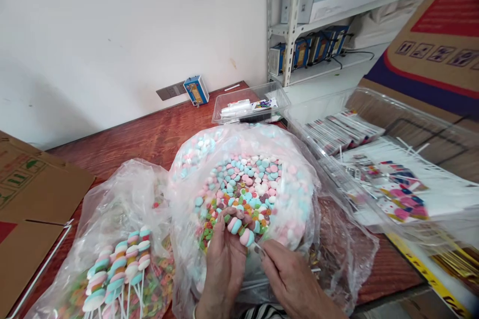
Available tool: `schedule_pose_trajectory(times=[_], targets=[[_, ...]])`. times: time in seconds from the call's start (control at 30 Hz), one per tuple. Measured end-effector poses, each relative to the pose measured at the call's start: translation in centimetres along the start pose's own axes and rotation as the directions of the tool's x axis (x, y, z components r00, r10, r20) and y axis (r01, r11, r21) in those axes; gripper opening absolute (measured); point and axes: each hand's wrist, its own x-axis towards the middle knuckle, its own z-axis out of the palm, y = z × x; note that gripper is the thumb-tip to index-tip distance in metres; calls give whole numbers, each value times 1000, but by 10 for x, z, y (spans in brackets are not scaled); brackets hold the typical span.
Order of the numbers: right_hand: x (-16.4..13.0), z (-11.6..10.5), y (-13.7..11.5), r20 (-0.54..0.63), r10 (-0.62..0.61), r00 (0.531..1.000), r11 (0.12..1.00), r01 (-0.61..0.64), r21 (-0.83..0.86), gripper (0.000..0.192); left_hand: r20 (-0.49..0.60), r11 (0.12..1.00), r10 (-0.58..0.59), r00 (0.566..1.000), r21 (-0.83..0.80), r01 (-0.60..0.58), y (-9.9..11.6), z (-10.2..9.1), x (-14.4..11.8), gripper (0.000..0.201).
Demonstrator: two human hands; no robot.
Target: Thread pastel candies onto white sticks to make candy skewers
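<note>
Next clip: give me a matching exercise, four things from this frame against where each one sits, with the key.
Things
1. finished candy sticks
2. blue box
3. clear tray of tubes
4. half-made stick

Places
A. against the wall, by the socket
B. in the left-hand bag
C. between the left hand and right hand, over the middle bag
D. at the far edge of the table, next to the shelf

Pairs: 1-B, 2-A, 3-D, 4-C
</note>
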Motion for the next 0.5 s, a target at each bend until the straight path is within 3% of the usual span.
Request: schedule_pose_trajectory(times=[0.23,0.5], targets=[[3,4,1,-20,-46,999,997,48,60,28,-75,995,80,994,61,-76,-19,19,-2,30],[11,4,0,21,5,1000,996,-7,93,33,-191,959,113,975,279,-56,-35,18,0,37]])
